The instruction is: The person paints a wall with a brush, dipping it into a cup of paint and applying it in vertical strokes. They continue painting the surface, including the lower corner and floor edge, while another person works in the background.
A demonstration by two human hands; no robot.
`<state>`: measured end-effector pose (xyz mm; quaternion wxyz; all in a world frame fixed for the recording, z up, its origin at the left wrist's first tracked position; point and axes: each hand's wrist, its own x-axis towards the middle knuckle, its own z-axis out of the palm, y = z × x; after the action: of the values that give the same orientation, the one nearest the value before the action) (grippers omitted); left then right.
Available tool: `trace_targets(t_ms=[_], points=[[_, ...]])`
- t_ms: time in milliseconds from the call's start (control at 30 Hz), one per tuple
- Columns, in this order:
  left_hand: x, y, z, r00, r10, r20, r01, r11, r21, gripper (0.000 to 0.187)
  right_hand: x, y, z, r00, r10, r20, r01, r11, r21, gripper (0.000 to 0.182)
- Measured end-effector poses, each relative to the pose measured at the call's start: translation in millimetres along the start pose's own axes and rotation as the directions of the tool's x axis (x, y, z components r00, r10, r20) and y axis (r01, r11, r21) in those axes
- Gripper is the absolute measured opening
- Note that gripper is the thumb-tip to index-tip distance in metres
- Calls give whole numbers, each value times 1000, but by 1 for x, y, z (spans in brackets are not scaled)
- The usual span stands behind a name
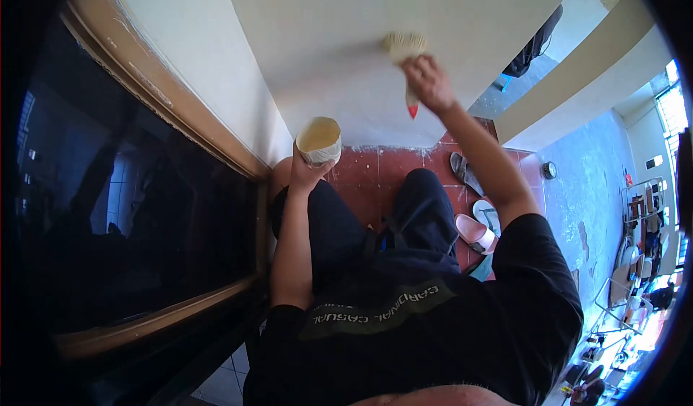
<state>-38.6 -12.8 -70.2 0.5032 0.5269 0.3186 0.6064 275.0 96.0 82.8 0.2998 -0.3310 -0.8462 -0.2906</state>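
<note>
My right hand [429,85] grips a paintbrush [406,43] by its handle, whose red tip points down below the fist. Wide cream bristles meet the pale wall [325,31] in front of me. Lower and to the left, my left hand [310,171] is wrapped round a round paint container [320,140], holding it from beneath and the side. Its mouth faces me, and cream-coloured paint coats the inside. The container is close to the wall's lower left corner, above my bent left knee.
A dark window with a brown wooden frame [173,121] runs along my left. Red floor tiles [359,168] lie below, with whitish specks by the wall. To the right are several slippers [476,233], a small round object [550,170] and a doorway edge [577,81].
</note>
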Motion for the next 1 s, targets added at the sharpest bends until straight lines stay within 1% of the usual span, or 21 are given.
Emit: trace_targets(t_ms=[100, 167, 200, 233, 300, 333, 400, 467, 533, 600, 633, 667, 700, 733, 767, 800, 833, 867, 933, 967, 1000], points=[[-2, -4, -1, 1000, 16, 14, -17, 1000, 10, 83, -37, -34, 13, 984, 36, 172, -60, 989, 136, 32], [-1, -6, -3, 999, 50, 4, -50, 998, 46, 85, -41, -40, 15, 939, -21, 343, -73, 963, 258, 32], [-1, -2, -1, 999, 43, 6, -43, 998, 39, 86, -38, -38, 16, 919, -12, 393, -114, 949, 295, 31], [1, -2, -1, 999, 43, 7, -43, 998, 42, 86, -31, -28, 18, 920, -11, 391, -115, 948, 296, 31], [0, -4, -1, 1000, -2, 2, 2, 999, 36, 86, -7, 7, 21, 978, -16, 206, -23, 983, 182, 31], [0, -7, -2, 1000, -9, 4, 9, 999, 37, 86, 17, 16, 2, 985, -9, 174, -21, 985, 169, 32], [3, -10, -4, 998, 59, 24, -60, 995, 76, 85, 68, 24, -46, 997, 11, 73, -20, 991, 131, 34], [0, -6, -5, 999, 33, 26, -35, 997, 67, 85, 101, 22, -83, 1000, 25, 13, -26, 994, 109, 35], [0, -7, -5, 999, 22, 32, -23, 999, 49, 85, 124, 13, -117, 992, 80, -95, -74, 995, 72, 34], [-4, -6, -5, 997, -80, -6, 81, 995, 50, 85, 116, 11, -108, 994, 64, -83, -61, 997, 43, 34], [-3, -10, -4, 999, -29, -26, 31, 997, 71, 87, 109, 16, -95, 996, 49, -78, -48, 999, 17, 35], [-4, -7, -1, 996, -66, -58, 71, 994, 85, 90, 80, 28, -52, 992, -82, -97, 81, 997, -20, 36], [-2, -16, -7, 999, -40, -23, 42, 992, 116, 90, 54, 27, -20, 978, -185, -92, 179, 981, -76, 37], [1, -21, -8, 1000, -10, -6, 11, 994, 111, 91, 24, 24, 8, 972, -233, 2, 233, 972, -35, 36], [2, -22, -8, 1000, 10, 9, -10, 996, 94, 92, 8, 2, 10, 981, -153, 117, 152, 988, 20, 36], [2, -23, -8, 999, 25, 21, -27, 997, 74, 93, -5, -12, 13, 987, -139, 79, 132, 987, 90, 37], [1, -24, -9, 999, 40, 35, -42, 997, 58, 93, -4, -25, 0, 986, -68, 149, 49, 991, 126, 37], [2, -22, -8, 997, 57, 47, -59, 997, 47, 94, 19, -17, -13, 989, -89, 115, 78, 992, 101, 37], [1, -14, -6, 995, 79, 56, -82, 995, 50, 94, 46, -15, -48, 997, 8, 70, -30, 951, 308, 32], [-2, -9, -5, 995, 75, 59, -78, 995, 60, 93, 73, -3, -70, 1000, -15, -1, 14, 959, 283, 26], [-2, -8, -5, 996, 75, 54, -78, 995, 58, 93, 102, 15, -90, 989, -55, -135, 83, 973, 215, 24]])
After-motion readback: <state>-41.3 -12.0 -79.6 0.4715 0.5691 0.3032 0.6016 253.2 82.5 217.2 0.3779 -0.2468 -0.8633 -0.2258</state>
